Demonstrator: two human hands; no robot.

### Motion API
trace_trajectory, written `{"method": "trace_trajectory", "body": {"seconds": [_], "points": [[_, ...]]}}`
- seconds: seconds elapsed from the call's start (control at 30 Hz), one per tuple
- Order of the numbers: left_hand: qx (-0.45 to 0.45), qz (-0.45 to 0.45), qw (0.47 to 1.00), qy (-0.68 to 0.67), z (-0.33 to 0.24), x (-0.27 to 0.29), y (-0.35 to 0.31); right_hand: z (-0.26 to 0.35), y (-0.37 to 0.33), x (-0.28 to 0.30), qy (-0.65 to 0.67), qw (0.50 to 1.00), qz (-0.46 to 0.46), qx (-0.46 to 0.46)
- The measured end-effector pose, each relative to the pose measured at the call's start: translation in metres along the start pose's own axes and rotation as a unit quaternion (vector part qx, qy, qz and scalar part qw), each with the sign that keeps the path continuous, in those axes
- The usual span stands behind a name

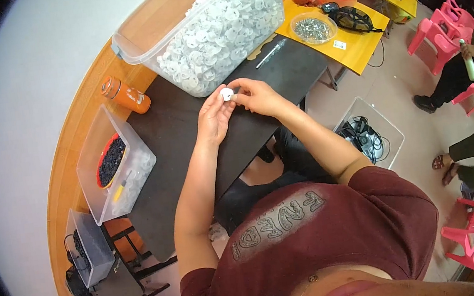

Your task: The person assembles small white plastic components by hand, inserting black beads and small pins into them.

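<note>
Two hands [236,104] pinch one white disc [227,94]; one full bin [204,25]

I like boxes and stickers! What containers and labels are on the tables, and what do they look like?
Big clear tub: table's far side, full of white round parts.
Smaller clear bin: table's left edge, holds a red bowl of black bits.
Orange bottle: lying between them, white markings.
White label: small rectangle on the yellow table.
</note>
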State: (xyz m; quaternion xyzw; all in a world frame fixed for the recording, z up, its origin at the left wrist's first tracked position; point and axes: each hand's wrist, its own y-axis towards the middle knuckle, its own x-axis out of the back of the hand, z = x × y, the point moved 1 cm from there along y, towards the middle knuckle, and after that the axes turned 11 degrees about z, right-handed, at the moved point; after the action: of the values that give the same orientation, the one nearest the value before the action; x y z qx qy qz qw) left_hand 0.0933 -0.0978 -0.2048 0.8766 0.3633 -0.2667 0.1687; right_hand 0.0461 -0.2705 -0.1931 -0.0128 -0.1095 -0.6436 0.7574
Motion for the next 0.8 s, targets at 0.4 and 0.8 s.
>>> {"method": "trace_trajectory", "body": {"seconds": [0.4,0.8], "points": [[-0.021,-0.002,1.0,0.005,0.0017,-0.0014,0.0007,0.0095,-0.0042,0.0021,-0.011,1.0,-0.001,-0.001],[-0.01,-0.004,1.0,0.011,-0.0001,-0.0024,0.0007,0.0041,-0.002,0.0018,-0.035,0.999,-0.003,-0.005]]}}
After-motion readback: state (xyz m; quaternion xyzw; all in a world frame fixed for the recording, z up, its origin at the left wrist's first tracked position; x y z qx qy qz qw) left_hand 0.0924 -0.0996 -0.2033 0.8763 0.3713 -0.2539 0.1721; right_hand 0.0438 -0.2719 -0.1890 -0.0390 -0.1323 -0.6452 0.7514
